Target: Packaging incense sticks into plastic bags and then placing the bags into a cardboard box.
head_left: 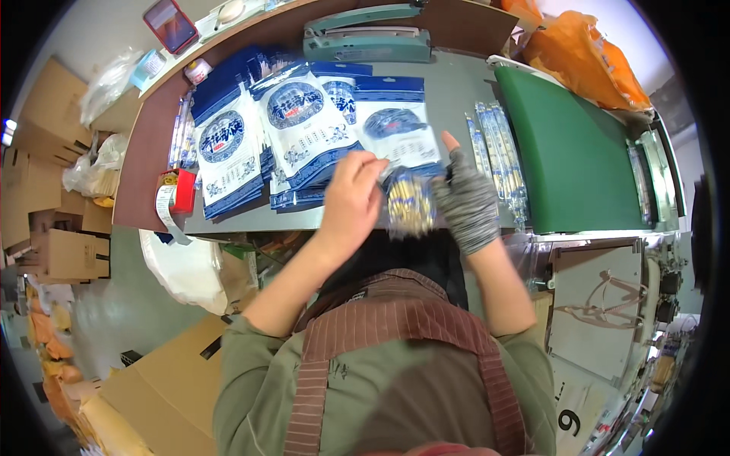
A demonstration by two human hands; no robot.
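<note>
Near the table's front edge, between my two hands, is a bundle of wrapped chopsticks [411, 205], its yellowish ends facing me; motion blurs it. It sits at the lower end of a blue-and-white plastic bag [395, 129] lying on the table. My left hand [351, 199], bare, has its fingers curled closed at the bag's lower left edge. On my right hand [468, 201] is a grey fingerless glove. That hand presses against the bundle's right side, one finger pointing up; its other fingertips are partly hidden.
Stacked blue-and-white bags [296, 125] cover the table's left half. Loose wrapped chopsticks [498, 156] lie to the right, beside a green board [574, 152]. At the back stands a teal bag sealer [369, 44]. A red box [182, 191] is at the left edge.
</note>
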